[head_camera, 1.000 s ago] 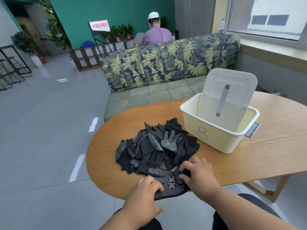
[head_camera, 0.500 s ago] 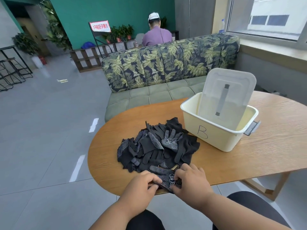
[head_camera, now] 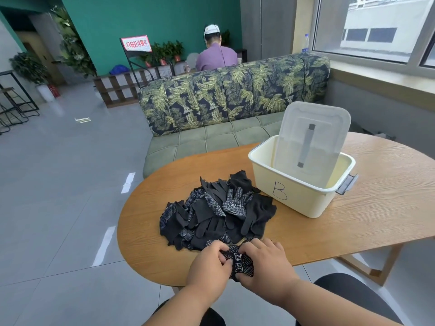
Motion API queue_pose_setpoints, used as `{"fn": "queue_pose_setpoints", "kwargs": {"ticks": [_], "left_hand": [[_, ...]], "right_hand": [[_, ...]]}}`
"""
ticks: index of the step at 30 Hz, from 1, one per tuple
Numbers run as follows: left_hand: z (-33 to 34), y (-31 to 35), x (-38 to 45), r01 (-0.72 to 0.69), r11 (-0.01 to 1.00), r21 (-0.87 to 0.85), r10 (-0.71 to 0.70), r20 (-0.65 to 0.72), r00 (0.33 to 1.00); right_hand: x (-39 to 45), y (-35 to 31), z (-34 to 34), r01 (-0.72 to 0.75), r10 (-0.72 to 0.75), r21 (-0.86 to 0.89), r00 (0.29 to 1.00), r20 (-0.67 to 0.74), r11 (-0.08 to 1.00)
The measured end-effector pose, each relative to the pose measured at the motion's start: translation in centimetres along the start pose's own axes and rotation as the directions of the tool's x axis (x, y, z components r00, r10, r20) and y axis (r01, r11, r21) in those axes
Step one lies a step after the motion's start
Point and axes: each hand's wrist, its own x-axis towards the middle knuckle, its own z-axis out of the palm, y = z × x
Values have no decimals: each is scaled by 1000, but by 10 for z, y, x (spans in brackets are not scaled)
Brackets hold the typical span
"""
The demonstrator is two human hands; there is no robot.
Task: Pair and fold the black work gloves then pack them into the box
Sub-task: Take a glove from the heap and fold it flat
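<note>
The step in hand looks like folding one pair: both hands work a small bundle of black knitted gloves with pale grip dots and a white printed label [head_camera: 240, 263] at the near edge of the oval wooden tabletop [head_camera: 353, 222]. The left hand [head_camera: 209, 267] has its fingers curled onto the bundle's left side, fingertips pinching the fabric beside the label; the right hand [head_camera: 266, 269] curls over the right side and far end, its thumb tucked under the near edge. Both grips are closed on the cloth — neither is spread flat.

To do this well, I would keep the two gloves stacked cuff to cuff (whether they are truly aligned is hidden under the hands), press the fold line down against the wood, and keep the package tight so it does not spring open when lifted. The bundle overhangs the near edge slightly, so sliding it a little farther onto the table before letting go of either side seems wise.

The bundle lies between the two hands, label facing up in the gap. Just beyond them, touching or nearly so, sits the loose heap of unsorted black dotted gloves [head_camera: 216, 212] toward the middle of the tabletop. The cream plastic box marked "B" [head_camera: 292, 196] stands to the far right, its translucent lid [head_camera: 310, 137] propped upright inside it — no gloves show inside from here.
</note>
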Motion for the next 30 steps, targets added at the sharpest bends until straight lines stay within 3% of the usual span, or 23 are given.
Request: {"fn": "queue_pose_setpoints", "kwargs": {"ticks": [3,5,9,15,20,22,25,27,30], "left_hand": [[2,2,-2,-40,998,38,44,-107,993],[5,1,-2,-141,979,145,163,-153,975],[16,-5,3,-343,843,413,380,-8,925],[29,3,-11,-381,731,566,483,-34,875],[44,1,-23,-359,726,586,479,-57,876],[46,0,-25,-328,752,571,451,-84,888],[48,-1,-28,-295,822,487,409,-145,901],[46,0,-28,-295,868,399,393,-192,899],[41,1,-26,-305,913,271,372,-243,896]], "right_hand": [[2,6,4,-7,18,89,992,-122,996],[6,10,0,-50,74,181,989,-132,982],[10,15,-8,-168,177,178,984,-35,970],[16,21,-26,-365,360,41,928,96,930],[17,20,-36,-462,380,252,871,312,851],[14,18,-38,-490,346,433,862,370,757],[10,14,-45,-508,251,717,861,442,477],[8,8,-51,-508,187,805,862,472,307],[7,1,-62,-519,171,832,854,492,195]]}}
